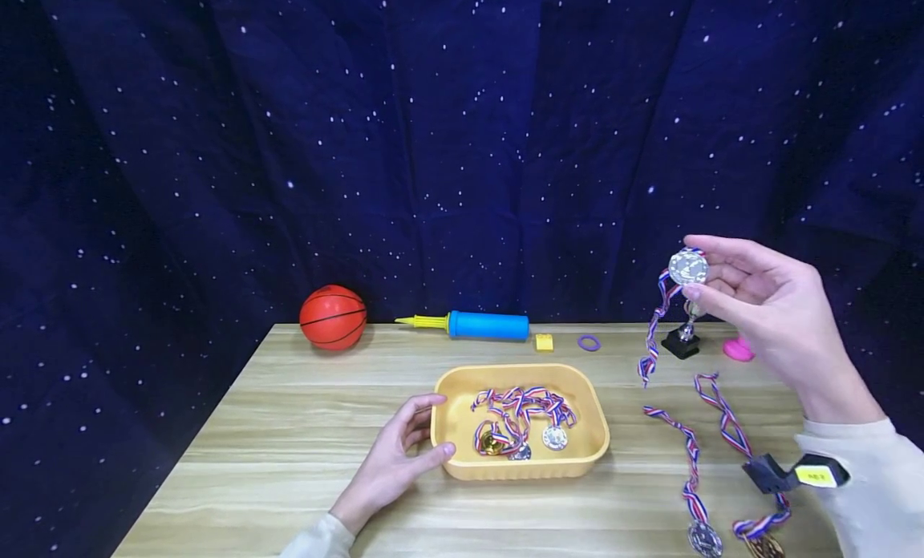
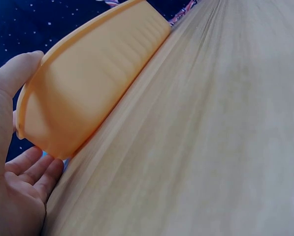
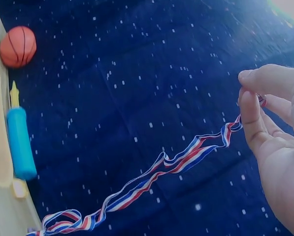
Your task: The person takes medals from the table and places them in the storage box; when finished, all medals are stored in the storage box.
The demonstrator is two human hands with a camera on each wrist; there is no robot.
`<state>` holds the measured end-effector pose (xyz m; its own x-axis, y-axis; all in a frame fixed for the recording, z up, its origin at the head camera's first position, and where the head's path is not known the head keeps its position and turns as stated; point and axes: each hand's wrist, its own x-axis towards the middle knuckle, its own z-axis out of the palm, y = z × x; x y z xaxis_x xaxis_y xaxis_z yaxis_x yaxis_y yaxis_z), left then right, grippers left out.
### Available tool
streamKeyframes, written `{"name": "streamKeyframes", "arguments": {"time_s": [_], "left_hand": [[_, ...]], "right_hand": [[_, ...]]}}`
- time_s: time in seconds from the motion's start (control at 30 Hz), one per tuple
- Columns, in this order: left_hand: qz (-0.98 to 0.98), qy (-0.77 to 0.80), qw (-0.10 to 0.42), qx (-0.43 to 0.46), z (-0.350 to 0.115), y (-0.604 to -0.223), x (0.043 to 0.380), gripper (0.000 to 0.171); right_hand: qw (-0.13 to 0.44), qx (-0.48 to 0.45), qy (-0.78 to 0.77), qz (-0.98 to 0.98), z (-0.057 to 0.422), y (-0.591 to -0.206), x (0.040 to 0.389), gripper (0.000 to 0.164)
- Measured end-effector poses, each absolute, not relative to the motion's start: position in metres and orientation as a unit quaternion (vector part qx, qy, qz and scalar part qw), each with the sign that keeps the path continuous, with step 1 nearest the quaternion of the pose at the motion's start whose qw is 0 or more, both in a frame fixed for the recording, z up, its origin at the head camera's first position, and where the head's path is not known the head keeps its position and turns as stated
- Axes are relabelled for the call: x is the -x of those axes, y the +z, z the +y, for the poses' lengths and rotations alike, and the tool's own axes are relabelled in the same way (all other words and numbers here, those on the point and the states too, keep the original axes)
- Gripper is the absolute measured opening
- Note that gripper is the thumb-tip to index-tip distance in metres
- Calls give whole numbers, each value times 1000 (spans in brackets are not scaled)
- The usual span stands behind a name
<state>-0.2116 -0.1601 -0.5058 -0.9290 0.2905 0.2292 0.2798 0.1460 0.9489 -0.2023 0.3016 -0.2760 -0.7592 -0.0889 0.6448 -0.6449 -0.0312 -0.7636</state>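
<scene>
My right hand [image 1: 783,309] is raised above the table's right side, pinching a silver medal [image 1: 688,267] by its edge between thumb and fingers. Its red, white and blue ribbon [image 3: 171,162] dangles down. A yellow plastic bin [image 1: 527,470] stands on the table. At its left end, my left hand [image 1: 397,454] grips the wall, with the thumb on the rim near the front corner. Inside the bin lie a gold medal [image 1: 492,442], a silver medal [image 1: 554,438] and another partly covered one, among tangled ribbons. In the left wrist view, fingers [image 2: 48,177] bend against the bin's side.
Right of the bin lie another silver medal [image 1: 704,539] and a bronze-coloured medal [image 1: 765,547] with ribbons. Along the back are a small basketball [image 1: 333,317], a blue hand pump [image 1: 488,325], a yellow block [image 1: 545,343], a purple ring [image 1: 588,343], a trophy [image 1: 682,341] and a pink object [image 1: 738,349].
</scene>
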Motion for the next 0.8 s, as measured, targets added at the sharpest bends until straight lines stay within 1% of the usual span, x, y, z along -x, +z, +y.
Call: {"name": "streamKeyframes", "arguments": {"time_s": [0.3, 0.47, 0.63, 0.8], "left_hand": [[756, 627, 4, -189, -161, -506, 211, 72], [757, 626, 5, -185, -161, -506, 211, 71], [758, 626, 6, -184, -161, -506, 211, 71], [758, 626, 6, -184, -161, -506, 211, 72]], "right_hand": [[172, -312, 664, -658, 257, -268, 219, 52], [150, -314, 662, -663, 237, -270, 228, 53], [136, -303, 645, -688, 223, -280, 235, 52], [120, -299, 621, -714, 214, -298, 241, 53]]}}
